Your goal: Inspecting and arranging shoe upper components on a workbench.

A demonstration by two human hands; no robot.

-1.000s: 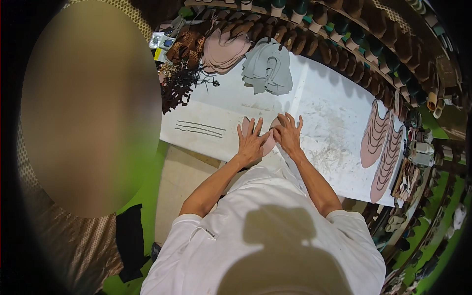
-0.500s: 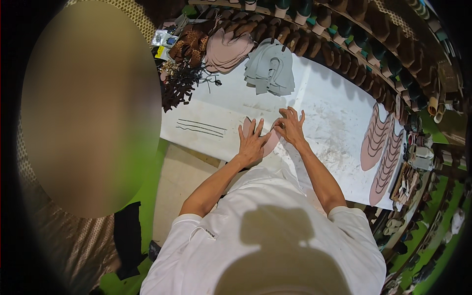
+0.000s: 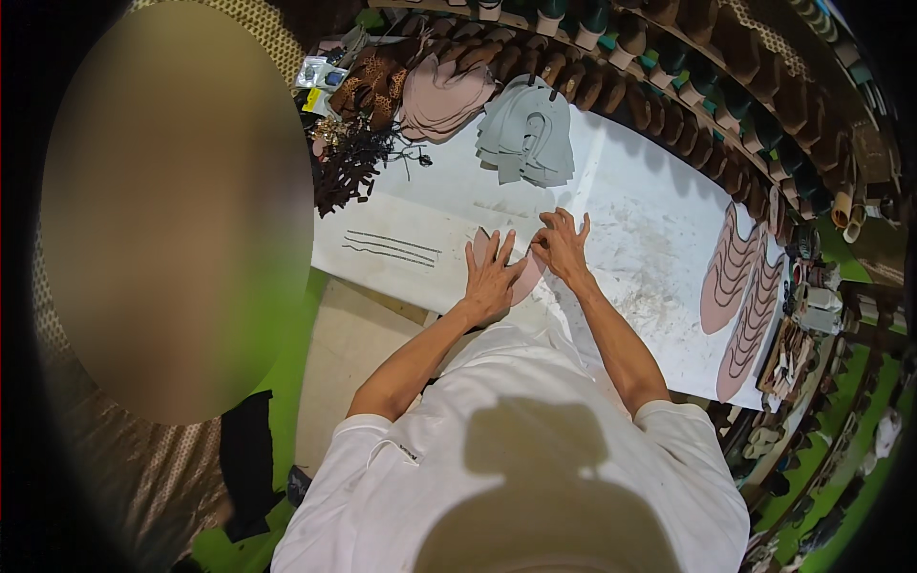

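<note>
In front of the grey thin-sheet stack (image 3: 525, 143), the left hand (image 3: 490, 285) lies spread on a pink, curved, thin piece (image 3: 529, 280), perhaps for steadying it; the right hand (image 3: 564, 246) curls at its edge, grasp unclear.

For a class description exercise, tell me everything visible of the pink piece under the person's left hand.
The pink piece looks thin and smooth, perhaps leather, with curved edges. It lies on the white tabletop, close to the person's body. The left hand, spread flat, covers its middle, so its full outline cannot be told; parts show on either side. The right hand, fingers bent, is at its upper right part; whether it pinches the piece is unclear.
</note>
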